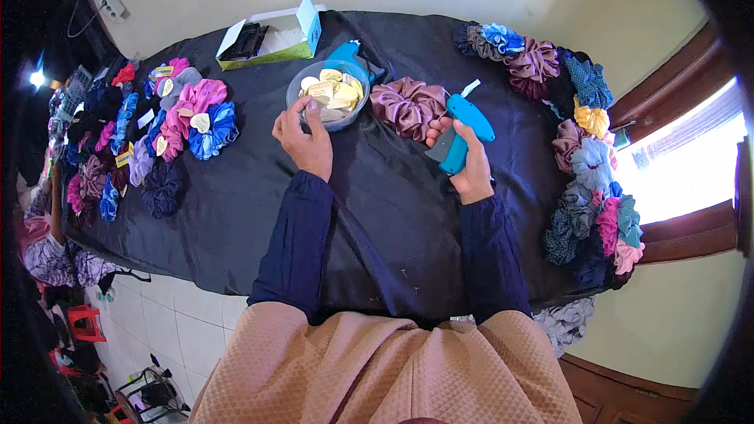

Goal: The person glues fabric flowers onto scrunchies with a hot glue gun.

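Observation:
My left hand (305, 140) is at the near rim of a clear plastic bowl (338, 122), its thumb and fingertips closed at the edge of a small printed paper tag (320, 90). Several cream tags (343, 96) lie in the bowl. My right hand (471, 165) is wrapped round a teal tagging gun (473, 118), with a white strip of fasteners (471, 87) sticking up from it. A shiny mauve scrunchie (409, 107) lies between the bowl and the gun, close to my right fingertips. Part of another teal tool (345, 53) shows behind the bowl.
An open box (271, 41) with a black item inside stands at the back left. Tagged scrunchies (206, 106) are heaped on the left, and more scrunchies (591, 161) line the right edge. A black cloth (377, 212) covers the table. A window (683, 161) is on the right.

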{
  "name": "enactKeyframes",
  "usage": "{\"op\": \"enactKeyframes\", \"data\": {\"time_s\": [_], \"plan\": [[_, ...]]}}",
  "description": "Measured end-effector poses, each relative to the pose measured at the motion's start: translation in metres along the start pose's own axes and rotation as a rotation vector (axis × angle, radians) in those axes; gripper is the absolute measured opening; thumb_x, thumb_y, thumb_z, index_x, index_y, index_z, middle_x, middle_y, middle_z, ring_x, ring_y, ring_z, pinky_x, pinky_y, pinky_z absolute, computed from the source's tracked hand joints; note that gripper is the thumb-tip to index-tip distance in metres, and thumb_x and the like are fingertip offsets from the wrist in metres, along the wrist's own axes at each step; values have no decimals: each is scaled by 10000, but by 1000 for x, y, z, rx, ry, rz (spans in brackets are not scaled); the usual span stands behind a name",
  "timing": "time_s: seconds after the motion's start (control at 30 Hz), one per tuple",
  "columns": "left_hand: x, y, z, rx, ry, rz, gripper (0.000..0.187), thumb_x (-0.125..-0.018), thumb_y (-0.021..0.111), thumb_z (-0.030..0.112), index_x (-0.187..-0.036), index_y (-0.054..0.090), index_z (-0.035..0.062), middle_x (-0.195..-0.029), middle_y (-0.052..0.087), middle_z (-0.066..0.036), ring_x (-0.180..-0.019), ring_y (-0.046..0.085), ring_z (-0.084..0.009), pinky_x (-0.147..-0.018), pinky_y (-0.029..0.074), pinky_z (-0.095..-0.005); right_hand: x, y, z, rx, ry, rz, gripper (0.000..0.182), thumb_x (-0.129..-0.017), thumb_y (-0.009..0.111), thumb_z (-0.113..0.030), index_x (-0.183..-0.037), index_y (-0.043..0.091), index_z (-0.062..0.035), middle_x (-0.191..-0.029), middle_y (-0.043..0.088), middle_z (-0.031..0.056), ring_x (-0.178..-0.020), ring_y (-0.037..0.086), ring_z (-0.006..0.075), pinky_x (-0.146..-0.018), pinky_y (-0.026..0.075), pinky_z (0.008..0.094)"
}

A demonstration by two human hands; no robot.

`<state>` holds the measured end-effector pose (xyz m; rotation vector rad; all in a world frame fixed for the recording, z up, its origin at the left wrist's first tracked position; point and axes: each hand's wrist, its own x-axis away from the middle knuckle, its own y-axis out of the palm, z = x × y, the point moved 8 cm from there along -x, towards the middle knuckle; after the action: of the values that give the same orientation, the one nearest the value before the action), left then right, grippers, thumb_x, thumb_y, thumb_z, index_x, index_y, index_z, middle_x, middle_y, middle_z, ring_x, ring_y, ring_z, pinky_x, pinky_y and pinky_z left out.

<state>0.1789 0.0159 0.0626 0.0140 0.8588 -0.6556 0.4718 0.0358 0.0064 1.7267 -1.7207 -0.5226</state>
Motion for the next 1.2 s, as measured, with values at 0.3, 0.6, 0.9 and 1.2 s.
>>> {"op": "enactKeyframes", "data": {"time_s": [0.3, 0.6, 0.9, 1.2], "plan": [[7, -6, 59, 92, 261, -45, 64, -882, 640, 125, -941, 643, 100, -936, 637, -67, -905, 568, -286, -848, 378, -407, 4, 8, -1, 15, -37, -65, 289, -918, 614, -226, -1080, 586, 12, -1004, 658, 149, -880, 678, 256, -787, 576, 391], [40, 21, 93, 403, 211, -302, 112, -844, 684, 30, -948, 665, 68, -781, 619, -78, -679, 556, -258, -619, 435, -360, 16, 27, 8, 125, 42, -164, 289, -905, 648, -235, -1069, 593, -4, -966, 664, 133, -820, 688, 231, -719, 586, 347], [49, 34, 95, 504, 220, -416, 152, -815, 689, 2, -963, 685, 36, -915, 691, -108, -839, 660, -267, -729, 517, -336, 21, 37, 11, 219, 38, -164, 261, -885, 674, -154, -1095, 603, -17, -969, 666, 95, -814, 684, 211, -720, 583, 346], [54, 35, 102, 541, 261, -474, 172, -767, 726, 19, -936, 697, 33, -933, 702, -121, -831, 684, -281, -746, 538, -335, 15, 21, 9, 339, -87, -59, 306, -790, 737, -40, -1079, 634, -33, -979, 685, 57, -838, 671, 166, -753, 541, 304]]}}
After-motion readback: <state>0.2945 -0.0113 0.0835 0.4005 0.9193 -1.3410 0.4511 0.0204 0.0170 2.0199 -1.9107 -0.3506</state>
